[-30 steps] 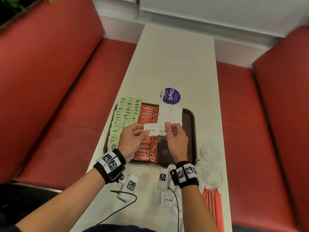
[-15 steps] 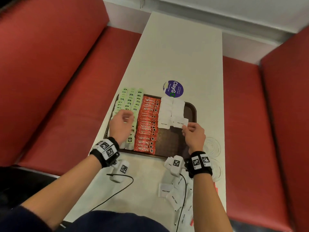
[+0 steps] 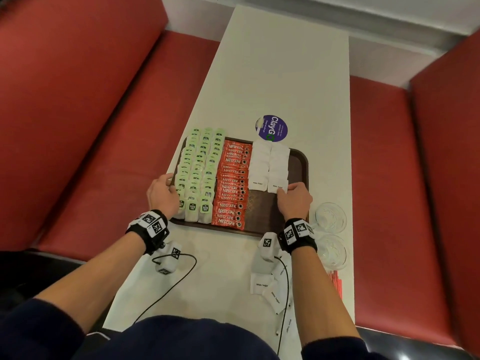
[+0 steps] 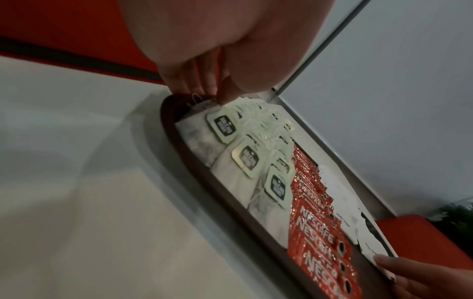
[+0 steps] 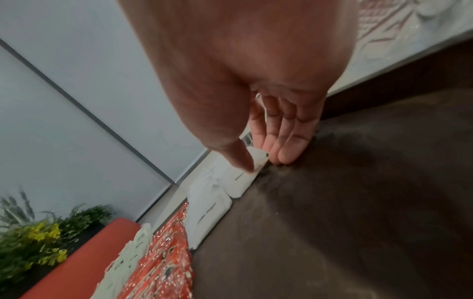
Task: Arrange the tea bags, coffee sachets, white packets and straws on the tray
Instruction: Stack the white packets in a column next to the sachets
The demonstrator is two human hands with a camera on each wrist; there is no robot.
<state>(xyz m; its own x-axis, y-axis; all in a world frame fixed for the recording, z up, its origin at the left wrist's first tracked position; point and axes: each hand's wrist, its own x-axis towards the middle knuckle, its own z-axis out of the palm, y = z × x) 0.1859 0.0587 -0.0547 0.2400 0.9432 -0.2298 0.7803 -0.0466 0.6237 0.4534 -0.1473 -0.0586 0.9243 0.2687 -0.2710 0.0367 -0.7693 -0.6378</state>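
A brown tray [image 3: 304, 162] holds rows of green-tagged tea bags [image 3: 200, 172], red coffee sachets [image 3: 233, 183] and two columns of white packets [image 3: 267, 162]. My right hand [image 3: 284, 189] pinches the nearest white packet [image 3: 277, 187] of the right column between thumb and fingers; the right wrist view shows that packet [image 5: 243, 178] lying on the tray. My left hand [image 3: 170, 181] rests at the tray's left rim, fingertips [image 4: 212, 95] touching the outer tea bags [image 4: 245, 153]. More white packets [image 3: 270, 287] and red straws [image 3: 336, 281] lie on the table near me.
Two glass bowls [image 3: 331, 220] stand right of the tray, close to my right wrist. A purple round sticker [image 3: 271, 128] sits just beyond the tray. Red benches flank the narrow white table [image 3: 280, 74]. Cables trail across the table's near end.
One second ago both hands held a white packet over the tray. My right hand has carried it to the right column; my left hand has moved to the tea bags at the left rim.
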